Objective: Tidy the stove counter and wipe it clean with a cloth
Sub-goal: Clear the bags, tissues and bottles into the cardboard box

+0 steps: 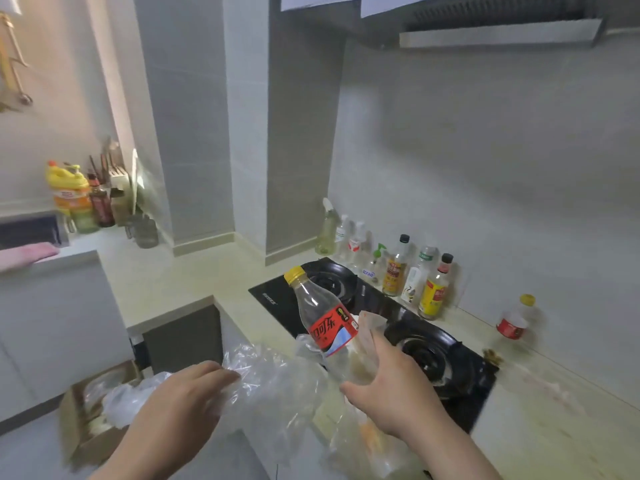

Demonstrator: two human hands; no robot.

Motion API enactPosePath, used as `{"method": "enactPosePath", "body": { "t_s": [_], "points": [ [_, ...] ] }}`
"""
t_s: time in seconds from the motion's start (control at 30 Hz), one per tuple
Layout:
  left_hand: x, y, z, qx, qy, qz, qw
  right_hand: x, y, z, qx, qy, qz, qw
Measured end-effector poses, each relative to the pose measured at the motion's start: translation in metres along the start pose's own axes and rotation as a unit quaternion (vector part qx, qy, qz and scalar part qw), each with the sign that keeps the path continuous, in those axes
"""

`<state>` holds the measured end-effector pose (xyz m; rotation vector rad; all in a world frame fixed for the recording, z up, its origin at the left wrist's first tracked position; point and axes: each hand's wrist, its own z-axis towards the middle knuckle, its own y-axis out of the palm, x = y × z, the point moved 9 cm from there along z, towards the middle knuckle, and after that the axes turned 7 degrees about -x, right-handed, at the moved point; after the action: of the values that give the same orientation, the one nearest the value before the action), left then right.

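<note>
Head view, right hand (pixel 388 386) gripping near-empty cola bottle (pixel 325 320), left hand (pixel 183 393) pinching plastic bag (pixel 273 379)

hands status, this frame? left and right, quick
Left hand: grips the clear plastic bag.
Right hand: holds the yellow-capped cola bottle by its lower end, bottle tilted.

Soft daylight was admitted from upper left of frame, where the wall (pixel 52 98) was washed out. The pillar (pixel 304 133) at centre & range hood (pixel 498 32) underside were left in shadow. Slight motion blur was noted on left hand (pixel 187 393), right hand (pixel 384 379), plastic bag (pixel 277 375) & cola bottle (pixel 322 317). Verticals were bowed twd. frame edges by wide-angle lens.
</note>
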<state>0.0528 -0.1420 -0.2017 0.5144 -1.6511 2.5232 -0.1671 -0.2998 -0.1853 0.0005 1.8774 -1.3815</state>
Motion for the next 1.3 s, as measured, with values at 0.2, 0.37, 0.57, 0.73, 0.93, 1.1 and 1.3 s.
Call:
{"method": "enactPosePath", "body": {
  "t_s": [0.2,0.37,0.57,0.73,0.93,1.1,1.3],
  "points": [
    [-0.091,-0.042,-0.03,0.027,-0.029,-0.002,0.999,-0.089,0.063,0.036,-0.041,-0.035,0.001,0.999],
    [-0.161,-0.07,-0.058,0.05,-0.075,0.001,0.996,-0.157,0.111,0.059,-0.065,-0.075,-0.01,0.995],
    [-0.22,-0.104,-0.096,0.059,-0.122,0.021,0.991,-0.226,0.16,0.076,-0.1,-0.115,-0.006,0.988],
    [-0.259,-0.123,-0.126,0.048,-0.188,0.032,0.98,-0.266,0.198,0.084,-0.126,-0.144,-0.001,0.981],
    [-0.288,-0.136,-0.148,0.054,-0.248,0.057,0.965,-0.3,0.233,0.098,-0.162,-0.174,0.0,0.971],
    [-0.313,-0.14,-0.154,0.059,-0.29,0.064,0.953,-0.321,0.259,0.121,-0.193,-0.196,0.007,0.961],
    [-0.344,-0.143,-0.137,0.064,-0.344,0.068,0.934,-0.35,0.284,0.163,-0.239,-0.228,0.026,0.944]
  ]
}}
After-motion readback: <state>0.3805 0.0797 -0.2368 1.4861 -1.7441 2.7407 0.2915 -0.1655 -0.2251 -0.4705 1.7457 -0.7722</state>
